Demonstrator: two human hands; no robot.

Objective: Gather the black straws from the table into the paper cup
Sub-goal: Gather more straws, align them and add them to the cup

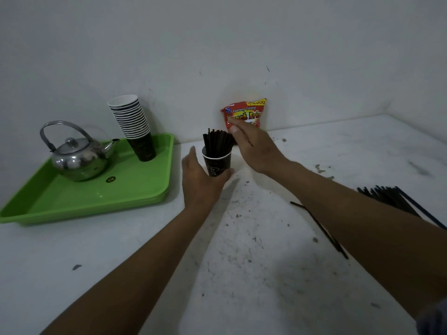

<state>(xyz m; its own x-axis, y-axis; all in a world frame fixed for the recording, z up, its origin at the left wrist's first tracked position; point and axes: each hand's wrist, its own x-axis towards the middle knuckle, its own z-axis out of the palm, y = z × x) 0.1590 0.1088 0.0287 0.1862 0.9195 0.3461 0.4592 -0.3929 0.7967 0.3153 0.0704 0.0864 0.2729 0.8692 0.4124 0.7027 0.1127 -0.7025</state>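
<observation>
1. Paper cup, upright mid-worktop, filled with black straws.
2. Left hand wrapped around cup's near-left side.
3. Right hand, fingers spread, just right of straw tops.
4. Loose straw and straw pile lying near right.

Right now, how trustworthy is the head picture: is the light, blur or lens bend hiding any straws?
Head view: dim, flat light with a greyish cast; the right forearm covers part of the loose straws on the table; wide-angle bend curves the table's far edge; the right hand is slightly blurred by the paper cup, which the left hand holds.
</observation>
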